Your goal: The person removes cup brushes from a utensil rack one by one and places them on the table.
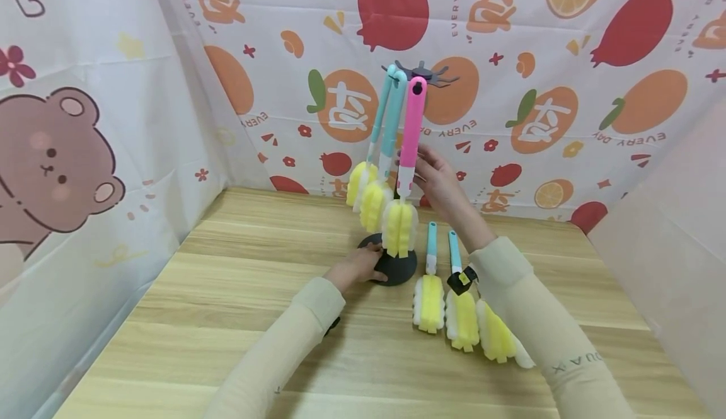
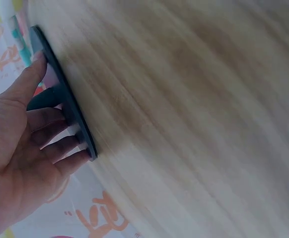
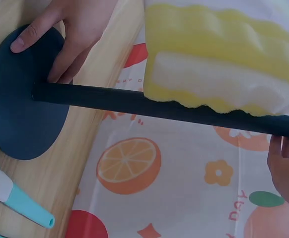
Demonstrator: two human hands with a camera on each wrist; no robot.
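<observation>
A dark stand with a round base [image 1: 399, 271] and a thin pole [image 3: 109, 97] rises from the table. Two teal-handled sponge brushes [image 1: 390, 126] and a pink-handled sponge brush [image 1: 412, 129] hang from its hooked top [image 1: 433, 77]. Spread over the base, my left hand [image 1: 358, 264] presses it with thumb and fingertips around the pole's foot. My right hand [image 1: 437, 176] is up behind the pink brush and holds the pole, its fingers [image 3: 287, 146] passing behind it in the right wrist view. The thumb is hidden there.
Several sponge brushes lie on the wooden table [image 1: 227, 318] right of the stand, among them one with a teal handle [image 1: 432, 239]. My right sleeve [image 1: 544, 318] covers part of this row. A fruit-printed cloth [image 1: 527, 47] hangs behind the table.
</observation>
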